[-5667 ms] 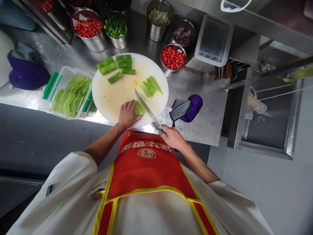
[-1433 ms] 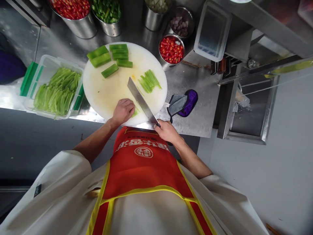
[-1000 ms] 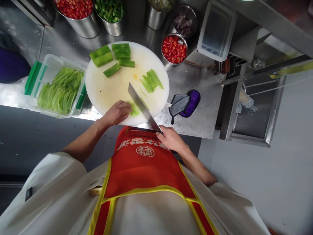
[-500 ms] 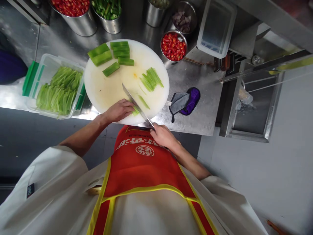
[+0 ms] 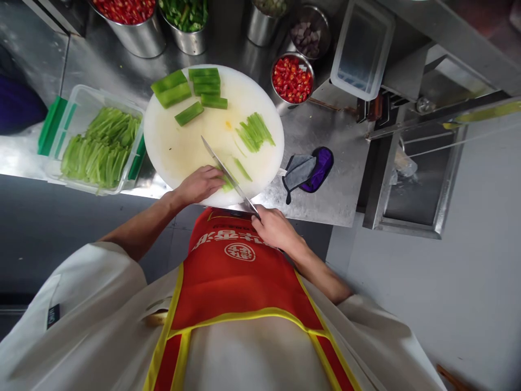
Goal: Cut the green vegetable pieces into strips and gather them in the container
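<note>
My right hand (image 5: 274,225) is wrapped round the handle of a kitchen knife (image 5: 239,190), whose long blade slants up and left over a round white cutting board (image 5: 166,157). Against the blade, the curled fingers of my left hand (image 5: 202,183) press a pale green vegetable piece (image 5: 228,186) onto the board near its front edge. A thin cut strip (image 5: 243,169) lies just right of the blade. Further right is a small pile of green strips (image 5: 255,132). Several larger green vegetable blocks (image 5: 173,89) rest at the board's far left.
Left of the board stands a clear plastic box (image 5: 73,111) of green strips. Metal pots of chopped red chillies (image 5: 292,80), green chillies (image 5: 185,15) and other cut food line the back. A purple and grey cloth item (image 5: 311,169) lies right, near the counter's edge.
The view has shifted slightly. The loose strip right of the blade sits a little further from it. Both hands keep nearly the same place on the knife and the vegetable.
</note>
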`<state>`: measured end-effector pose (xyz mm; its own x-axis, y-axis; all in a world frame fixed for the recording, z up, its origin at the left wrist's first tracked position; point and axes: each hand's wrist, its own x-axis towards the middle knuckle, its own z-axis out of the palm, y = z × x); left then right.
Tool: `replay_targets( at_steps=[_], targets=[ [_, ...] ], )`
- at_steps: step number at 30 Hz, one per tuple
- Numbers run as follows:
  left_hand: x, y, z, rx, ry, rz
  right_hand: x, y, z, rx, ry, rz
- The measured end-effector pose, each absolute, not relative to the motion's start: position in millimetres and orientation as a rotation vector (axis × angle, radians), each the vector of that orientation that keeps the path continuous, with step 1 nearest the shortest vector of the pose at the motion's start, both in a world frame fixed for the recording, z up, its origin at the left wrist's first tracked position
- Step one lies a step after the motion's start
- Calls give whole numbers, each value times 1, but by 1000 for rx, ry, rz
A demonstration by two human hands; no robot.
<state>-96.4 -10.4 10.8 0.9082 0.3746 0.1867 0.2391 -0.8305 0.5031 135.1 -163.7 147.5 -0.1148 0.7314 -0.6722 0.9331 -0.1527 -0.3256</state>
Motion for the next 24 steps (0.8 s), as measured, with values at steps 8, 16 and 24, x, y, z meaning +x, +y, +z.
replay_targets(
  at_steps=[8,16,24],
  targets=[
    [-97,-15,6,2571,498,416,133,-162,144,1914,1867,-1115],
    [-98,-19,3,2536,537,431,128,-163,144,1910,1816,-1121],
    [-100,-23,-1,2560,540,479,125,-166,152,1900,1811,-1137]
  ],
)
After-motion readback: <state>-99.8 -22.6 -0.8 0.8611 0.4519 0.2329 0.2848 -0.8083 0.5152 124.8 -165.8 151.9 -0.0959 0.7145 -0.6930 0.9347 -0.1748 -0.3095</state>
